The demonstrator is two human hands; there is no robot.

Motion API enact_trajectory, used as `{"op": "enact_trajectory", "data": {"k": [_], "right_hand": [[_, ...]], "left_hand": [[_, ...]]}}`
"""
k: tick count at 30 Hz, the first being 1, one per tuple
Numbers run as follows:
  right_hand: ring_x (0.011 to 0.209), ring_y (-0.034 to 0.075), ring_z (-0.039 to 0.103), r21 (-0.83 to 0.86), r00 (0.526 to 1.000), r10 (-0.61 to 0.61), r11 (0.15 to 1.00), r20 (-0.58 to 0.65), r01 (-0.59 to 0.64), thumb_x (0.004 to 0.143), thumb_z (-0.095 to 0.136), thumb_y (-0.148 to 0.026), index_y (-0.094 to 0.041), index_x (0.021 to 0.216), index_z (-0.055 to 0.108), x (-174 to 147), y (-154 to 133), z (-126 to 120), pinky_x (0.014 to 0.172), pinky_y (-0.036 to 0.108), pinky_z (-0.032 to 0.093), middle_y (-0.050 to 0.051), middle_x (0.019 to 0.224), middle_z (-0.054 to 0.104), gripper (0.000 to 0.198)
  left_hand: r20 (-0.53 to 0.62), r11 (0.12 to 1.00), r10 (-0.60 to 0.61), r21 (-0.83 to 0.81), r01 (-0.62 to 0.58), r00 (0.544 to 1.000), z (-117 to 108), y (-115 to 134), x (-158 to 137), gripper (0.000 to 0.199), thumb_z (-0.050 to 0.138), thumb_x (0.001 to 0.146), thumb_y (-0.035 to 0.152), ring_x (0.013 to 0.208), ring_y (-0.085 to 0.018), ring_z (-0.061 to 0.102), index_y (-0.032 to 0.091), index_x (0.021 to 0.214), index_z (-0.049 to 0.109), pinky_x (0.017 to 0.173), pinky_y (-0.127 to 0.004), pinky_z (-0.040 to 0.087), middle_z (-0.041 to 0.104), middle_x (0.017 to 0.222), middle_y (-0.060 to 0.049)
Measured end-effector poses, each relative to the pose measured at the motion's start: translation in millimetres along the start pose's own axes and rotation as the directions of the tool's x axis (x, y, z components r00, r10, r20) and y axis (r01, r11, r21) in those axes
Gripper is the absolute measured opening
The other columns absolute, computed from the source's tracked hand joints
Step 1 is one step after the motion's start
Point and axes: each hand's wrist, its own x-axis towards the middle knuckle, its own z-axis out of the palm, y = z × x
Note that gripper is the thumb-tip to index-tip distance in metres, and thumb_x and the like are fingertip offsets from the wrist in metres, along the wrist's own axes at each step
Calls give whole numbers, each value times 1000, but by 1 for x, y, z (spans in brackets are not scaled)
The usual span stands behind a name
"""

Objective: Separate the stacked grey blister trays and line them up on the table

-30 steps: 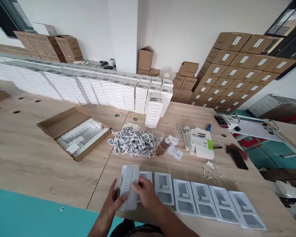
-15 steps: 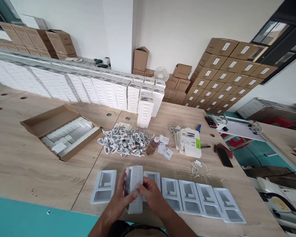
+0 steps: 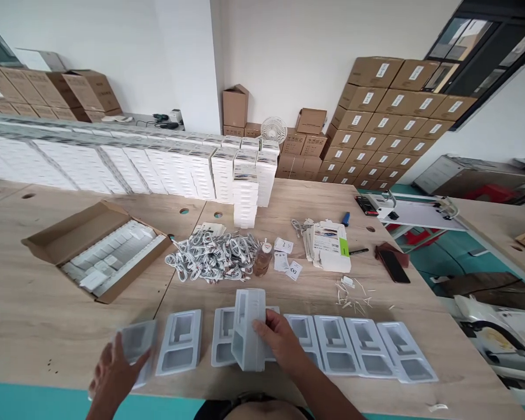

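Note:
My right hand (image 3: pixel 282 344) grips a stack of nested pale plastic trays (image 3: pixel 249 332), held on edge above the table. Far to the left, my left hand (image 3: pixel 111 367) has its thumb and fingers on a single plastic tray (image 3: pixel 139 341), blurred by motion and tilted over the table's front part. Between the hands lie one tray (image 3: pixel 179 344) and another tray (image 3: pixel 222 335) partly covered by the stack. Several more trays (image 3: pixel 336 344) lie in a row to the right, each with moulded compartments; one is mostly hidden behind the stack and my right hand.
Beyond the trays lie a heap of white cables (image 3: pixel 212 254), a brown bottle (image 3: pixel 262 258), small printed cards (image 3: pixel 284 259) and flat cartons (image 3: pixel 328 245). An open cardboard box (image 3: pixel 109 256) of white items stands left. Tall stacks of white boxes (image 3: pixel 245 198) line the back. A phone (image 3: pixel 394 266) lies right.
My left hand has left the stack and moved left with one tray. The stack stays in my right hand, turned slightly. A tray left of the stack now shows. The camera view has shifted.

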Motion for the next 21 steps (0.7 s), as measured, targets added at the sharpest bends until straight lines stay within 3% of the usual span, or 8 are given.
{"op": "enact_trajectory", "data": {"k": [3, 6, 7, 9, 12, 17, 19, 21], "right_hand": [[69, 17, 56, -10, 999, 18, 1000, 47, -18, 78, 71, -48, -18, 87, 71, -2, 0, 9, 69, 30, 42, 1, 77, 67, 32], [66, 15, 52, -39, 995, 21, 999, 93, -18, 79, 70, -47, -17, 82, 69, -4, 1, 20, 65, 28, 40, 0, 73, 64, 31], [65, 14, 52, -43, 994, 23, 999, 106, -19, 80, 69, -47, -17, 81, 69, -4, 1, 23, 64, 27, 39, 0, 72, 63, 31], [65, 14, 51, -46, 993, 19, 999, 114, -14, 80, 69, -46, -16, 81, 68, -4, 2, 28, 64, 27, 39, 0, 71, 62, 30], [69, 15, 52, -65, 996, -17, 998, 93, 23, 82, 68, -43, -16, 83, 68, -6, 2, 35, 67, 27, 41, 0, 74, 63, 27], [68, 16, 53, -2, 998, -37, 999, 56, 37, 80, 69, -46, -18, 87, 68, -9, 3, 34, 66, 28, 41, 1, 75, 64, 29], [67, 15, 53, 17, 999, -47, 999, 4, 47, 79, 70, -47, -18, 87, 68, -9, 4, 27, 65, 28, 40, 1, 75, 65, 30], [68, 16, 54, 24, 998, -48, 999, -39, 49, 79, 71, -47, -18, 87, 69, -8, 4, 18, 67, 28, 41, 1, 76, 66, 31]], "left_hand": [[37, 990, 98, -105, -94, 994, 18, 12, -15, 94, 45, 78, 65, 144, -48, 12, 9, 150, 22, 111, -67, 13, 14, 159, -27], [148, 947, 238, -256, -195, 960, 36, 48, -48, 98, 56, 74, 64, 148, -35, 12, 21, 153, 17, 117, -55, 17, 14, 163, -12], [239, 912, 306, -351, -212, 922, 42, 62, -62, 97, 57, 74, 65, 147, -32, 20, 25, 153, 18, 116, -49, 23, 21, 162, -8], [472, 670, 449, -740, 63, 759, 50, 90, -89, 104, 68, 69, 61, 146, -33, 23, 29, 154, 18, 117, -49, 22, 27, 160, -6], [506, 544, 545, -820, 178, 669, 58, 121, -119, 110, 76, 65, 54, 135, -35, 44, 27, 154, 18, 109, -44, 39, 45, 150, -10], [438, 501, 523, -852, 152, 731, 44, 112, -107, 101, 71, 70, 52, 135, -34, 43, 31, 153, 17, 107, -42, 42, 46, 148, -8], [367, 632, 406, -774, 33, 837, 25, 85, -73, 92, 63, 75, 58, 133, -35, 44, 30, 152, 21, 105, -43, 44, 47, 147, -9], [225, 897, 217, -431, -103, 950, 0, 47, -28, 94, 57, 75, 65, 125, -38, 51, 29, 152, 16, 97, -49, 49, 50, 142, -12]]}}
